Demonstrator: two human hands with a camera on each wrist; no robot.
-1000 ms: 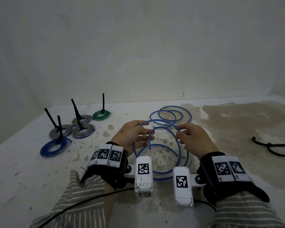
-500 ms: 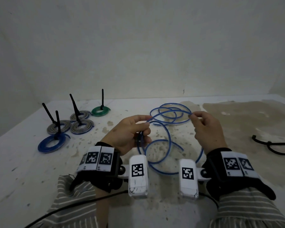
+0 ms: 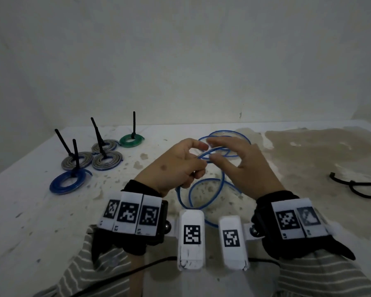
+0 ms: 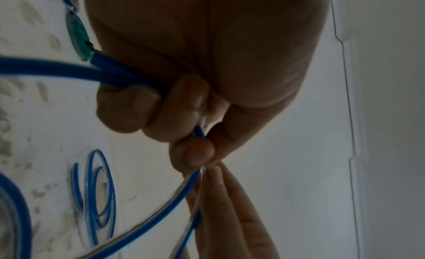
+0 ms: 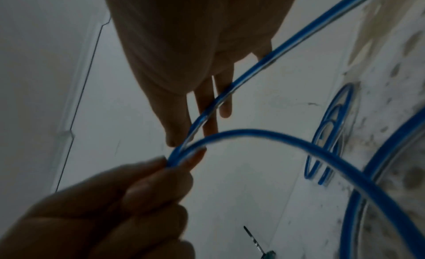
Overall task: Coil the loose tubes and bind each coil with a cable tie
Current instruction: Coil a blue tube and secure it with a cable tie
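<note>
A long blue tube (image 3: 204, 180) lies in loose loops on the white table (image 3: 30, 211), partly lifted between my hands. My left hand (image 3: 176, 168) has its fingers curled round gathered strands of the tube (image 4: 57, 68). My right hand (image 3: 244, 168) meets it from the right, and its thumb and nearly straight fingers (image 4: 230, 199) pinch one strand just beside the left fingertips. In the right wrist view the tube (image 5: 276, 141) runs across my right hand (image 5: 195, 35) into the left hand (image 5: 115, 199). More loops lie flat behind the hands.
At the left lie bound coils, each with an upright black tie: one blue coil (image 3: 68, 182), grey coils (image 3: 76, 160) and a green coil (image 3: 131, 140). Loose black cable ties (image 3: 356, 187) lie at the right. A wall stands close behind the table.
My right hand has carried its strand left and now meets the left hand; half a second ago the hands were apart. The lifted loop has tightened.
</note>
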